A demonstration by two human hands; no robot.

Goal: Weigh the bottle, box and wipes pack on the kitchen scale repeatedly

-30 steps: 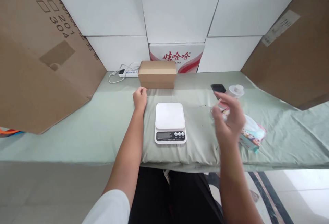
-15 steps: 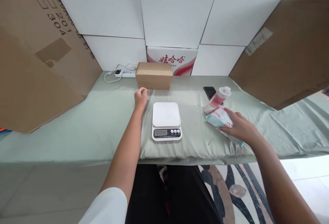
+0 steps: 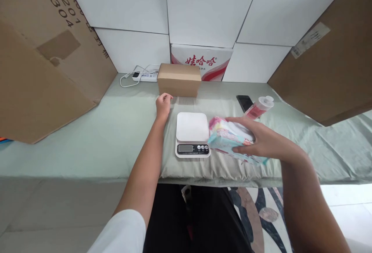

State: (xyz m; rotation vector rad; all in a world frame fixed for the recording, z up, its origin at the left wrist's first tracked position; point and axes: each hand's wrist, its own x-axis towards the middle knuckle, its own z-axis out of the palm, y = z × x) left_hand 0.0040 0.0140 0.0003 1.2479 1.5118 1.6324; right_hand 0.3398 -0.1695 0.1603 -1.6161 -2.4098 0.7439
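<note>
Two bare hands show in the head view, at a bench (image 3: 128, 129) covered with pale green cloth. The right hand (image 3: 260, 136) grips a soft, colourful tissue pack (image 3: 222, 135) from above, thumb on the near side and fingers on the far side. The pack's left end reaches the right edge of a white kitchen scale (image 3: 192, 127); whether they touch, I cannot tell. The left hand (image 3: 163, 105) is loosely curled beside the scale's far left corner, just in front of a small brown box (image 3: 179, 80). Behind the pack, a pink-and-white bottle (image 3: 259, 107) tilts near a dark phone (image 3: 244, 102). A white power strip (image 3: 147, 76) lies left of the brown box.
</note>
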